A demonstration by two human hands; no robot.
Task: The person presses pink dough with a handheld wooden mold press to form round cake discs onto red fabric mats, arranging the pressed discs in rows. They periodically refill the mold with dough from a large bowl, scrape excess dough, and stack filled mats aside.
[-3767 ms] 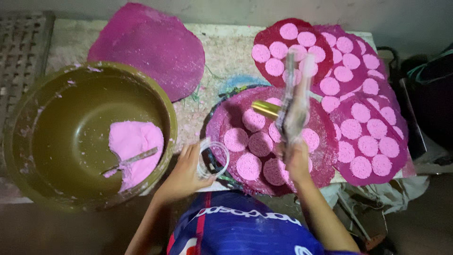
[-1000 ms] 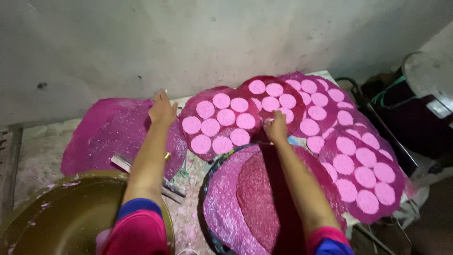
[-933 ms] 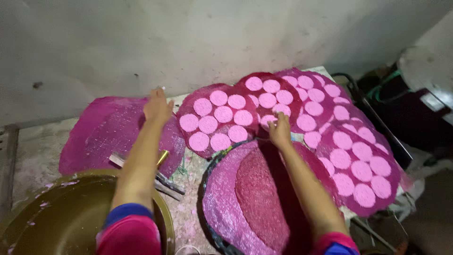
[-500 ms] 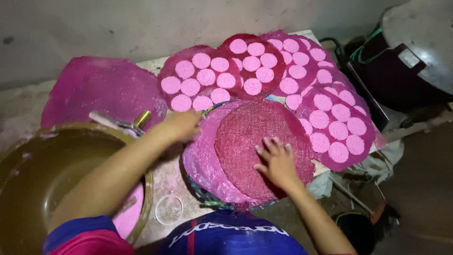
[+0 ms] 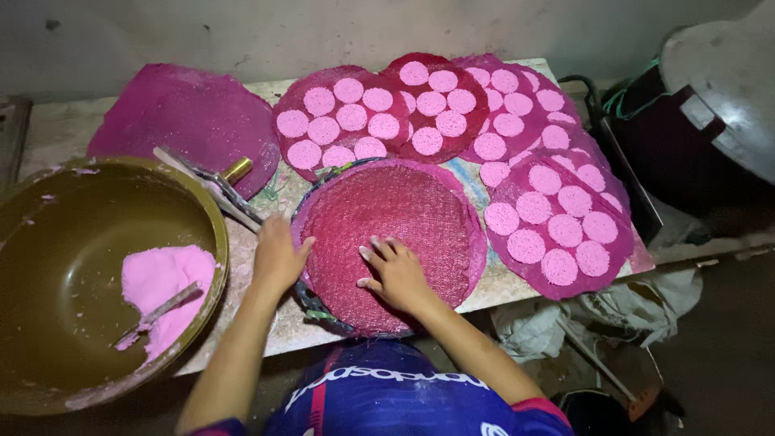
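Observation:
My right hand point(image 5: 395, 273) lies flat, fingers spread, on an empty round red woven tray point(image 5: 404, 218) in front of me. My left hand point(image 5: 278, 254) rests on that tray's left rim, holding nothing. Behind it lie several pink and red woven trays point(image 5: 343, 121) covered with round pink dough discs point(image 5: 428, 141). To the left stands a big olive-green bowl point(image 5: 89, 202) holding a lump of pink dough point(image 5: 161, 278) with a stick in it.
A bare magenta woven tray point(image 5: 190, 117) lies at the back left. A flat metal tool with a brass end point(image 5: 222, 186) lies between bowl and tray. A large grey metal lid and dark pot point(image 5: 718, 89) stand to the right. Crumpled cloth point(image 5: 605, 311) hangs below the table edge.
The disc-filled tray was set down at the back. Both hands drew back from it to the empty red tray near me; the view tilted down.

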